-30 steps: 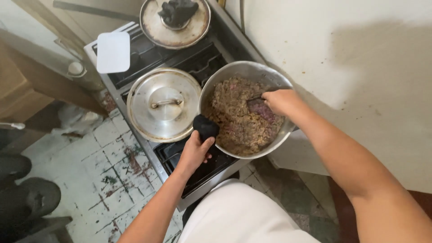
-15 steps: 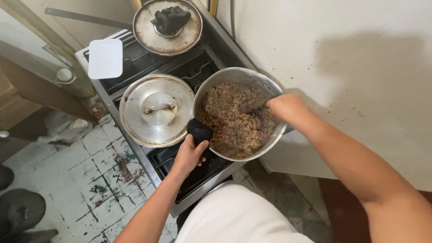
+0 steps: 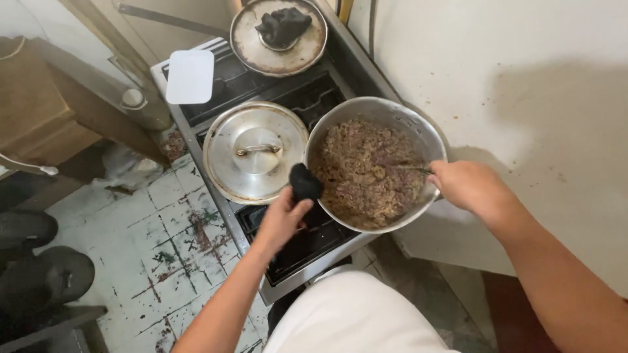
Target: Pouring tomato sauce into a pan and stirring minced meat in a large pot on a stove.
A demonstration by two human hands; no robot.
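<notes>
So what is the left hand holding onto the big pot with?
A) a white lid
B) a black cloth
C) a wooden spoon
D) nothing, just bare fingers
B. The left hand grips a black cloth against the rim of the pot, while the right hand holds a utensil in the food.

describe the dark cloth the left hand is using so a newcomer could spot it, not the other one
Start at the stove, then the big open metal pot of brownish food at its front right. At that pot's left rim, the left hand pinches a small dark cloth. The other dark cloth lies untouched on the far lid.
</notes>
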